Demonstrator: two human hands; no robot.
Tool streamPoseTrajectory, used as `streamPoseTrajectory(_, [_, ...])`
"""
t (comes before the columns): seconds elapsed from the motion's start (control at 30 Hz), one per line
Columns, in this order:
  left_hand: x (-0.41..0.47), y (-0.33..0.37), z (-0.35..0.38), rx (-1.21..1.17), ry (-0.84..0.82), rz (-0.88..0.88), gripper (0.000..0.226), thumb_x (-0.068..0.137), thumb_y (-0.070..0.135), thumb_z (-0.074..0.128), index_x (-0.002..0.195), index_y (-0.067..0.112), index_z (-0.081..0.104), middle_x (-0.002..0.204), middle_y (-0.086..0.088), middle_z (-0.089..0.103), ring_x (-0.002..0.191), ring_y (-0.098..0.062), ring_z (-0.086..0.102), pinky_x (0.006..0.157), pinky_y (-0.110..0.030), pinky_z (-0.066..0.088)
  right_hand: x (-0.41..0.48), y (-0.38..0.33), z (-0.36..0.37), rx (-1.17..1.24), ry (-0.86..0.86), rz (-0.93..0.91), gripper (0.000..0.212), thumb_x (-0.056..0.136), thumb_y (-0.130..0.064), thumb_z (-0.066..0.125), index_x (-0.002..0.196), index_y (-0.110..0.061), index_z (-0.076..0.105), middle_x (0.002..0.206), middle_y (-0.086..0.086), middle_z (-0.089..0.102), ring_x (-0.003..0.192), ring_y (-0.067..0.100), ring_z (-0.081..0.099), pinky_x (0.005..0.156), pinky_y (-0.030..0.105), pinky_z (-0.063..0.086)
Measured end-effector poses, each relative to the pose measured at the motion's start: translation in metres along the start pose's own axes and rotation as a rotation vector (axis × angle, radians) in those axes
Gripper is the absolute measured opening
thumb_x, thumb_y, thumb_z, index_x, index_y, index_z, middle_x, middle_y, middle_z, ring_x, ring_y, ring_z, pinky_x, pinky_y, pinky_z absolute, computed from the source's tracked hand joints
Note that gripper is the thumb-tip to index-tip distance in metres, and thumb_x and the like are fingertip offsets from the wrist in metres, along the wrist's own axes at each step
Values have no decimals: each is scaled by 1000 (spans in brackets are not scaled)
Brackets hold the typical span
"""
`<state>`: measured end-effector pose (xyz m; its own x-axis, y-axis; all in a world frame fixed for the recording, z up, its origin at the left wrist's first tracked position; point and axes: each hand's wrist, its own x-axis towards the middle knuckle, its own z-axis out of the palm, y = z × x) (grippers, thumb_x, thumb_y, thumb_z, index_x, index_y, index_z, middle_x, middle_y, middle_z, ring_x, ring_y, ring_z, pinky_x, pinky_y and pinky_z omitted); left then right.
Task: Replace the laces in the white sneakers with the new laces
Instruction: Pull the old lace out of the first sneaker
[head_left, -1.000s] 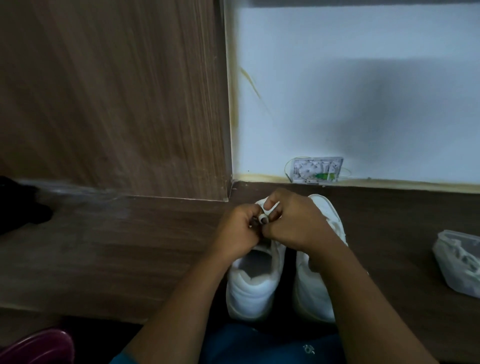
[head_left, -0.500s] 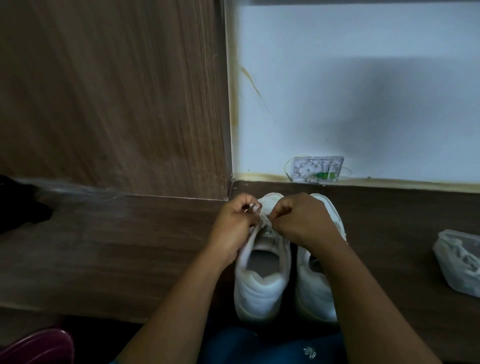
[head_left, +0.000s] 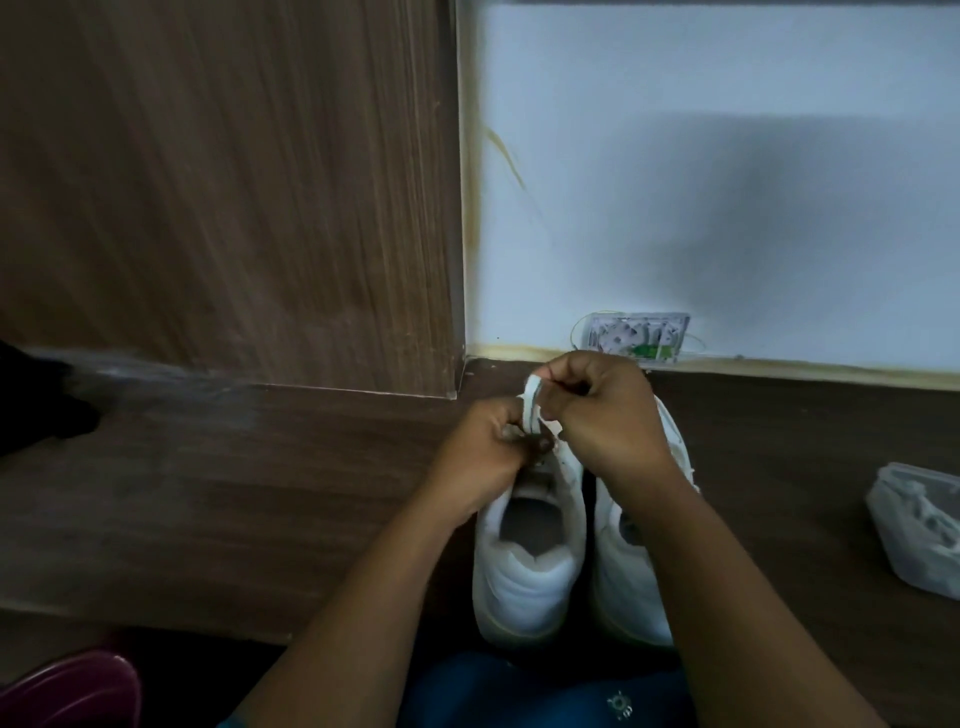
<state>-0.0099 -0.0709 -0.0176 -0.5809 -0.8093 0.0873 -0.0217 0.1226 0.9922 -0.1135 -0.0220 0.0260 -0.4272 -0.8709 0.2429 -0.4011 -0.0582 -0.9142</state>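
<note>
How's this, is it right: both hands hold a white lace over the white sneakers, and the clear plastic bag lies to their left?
Not quite: in the head view the clear plastic bag lies to the right of the white sneakers, not the left. The rest holds: the left hand and right hand both hold the white lace over them.
</note>
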Motion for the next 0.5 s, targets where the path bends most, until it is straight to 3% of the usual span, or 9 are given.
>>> streamPoseTrajectory(0.07, [3, 0, -2, -84, 82, -30, 14, 85, -10, 56, 92, -1, 64, 81, -15, 64, 75, -19, 61, 67, -30, 50, -1, 2, -8, -119, -26, 25, 16, 77, -8, 68, 73, -23, 69, 76, -3, 70, 74, 13, 66, 72, 25, 51])
streamPoseTrajectory(0.13, [3, 1, -6, -278, 144, -86, 10, 85, -6, 57, 86, 3, 62, 77, -12, 63, 73, -20, 59, 69, -32, 48, -2, 5, -13, -366, -160, 12, 7, 75, -15, 70, 79, -20, 73, 79, -3, 70, 74, 12, 63, 63, 13, 43])
streamPoseTrajectory(0.2, [3, 2, -9, -390, 138, -97, 15, 85, -3, 56, 75, 8, 59, 67, -5, 64, 66, -17, 59, 64, -28, 48, -3, 10, -10, -574, -268, -69, 7, 77, -19, 70, 78, -14, 74, 80, 2, 70, 76, 17, 63, 58, 16, 37])
streamPoseTrajectory(0.27, [3, 3, -9, -363, 115, -74, 17, 87, -2, 54, 75, 10, 59, 65, -1, 65, 65, -15, 58, 61, -25, 47, -1, 12, -3, -665, -229, -135, 9, 80, -17, 66, 75, -12, 72, 80, 7, 69, 79, 25, 62, 60, 24, 35])
streamPoseTrajectory(0.37, [0, 3, -11, -388, 28, -90, 18, 79, 0, 59, 94, 9, 63, 78, -4, 67, 70, -14, 60, 61, -23, 47, 2, 9, 3, -395, 13, -160, 13, 81, -6, 63, 73, -12, 70, 74, 7, 68, 73, 25, 63, 68, 30, 45])
streamPoseTrajectory(0.43, [-1, 4, -13, -354, -49, -114, 43, 62, -1, 56, 105, 1, 61, 88, -13, 64, 81, -20, 61, 74, -30, 48, 0, 3, 2, -64, 121, -75, 27, 83, 0, 60, 66, -19, 66, 69, 3, 68, 69, 21, 66, 72, 35, 54])
streamPoseTrajectory(0.5, [-4, 5, -9, -177, -56, -88, 32, 65, -7, 59, 94, 4, 66, 87, -13, 65, 85, -22, 61, 82, -36, 49, 0, 0, 1, 87, 96, 14, 30, 85, 2, 57, 66, -20, 64, 68, 6, 69, 68, 23, 69, 75, 44, 57])
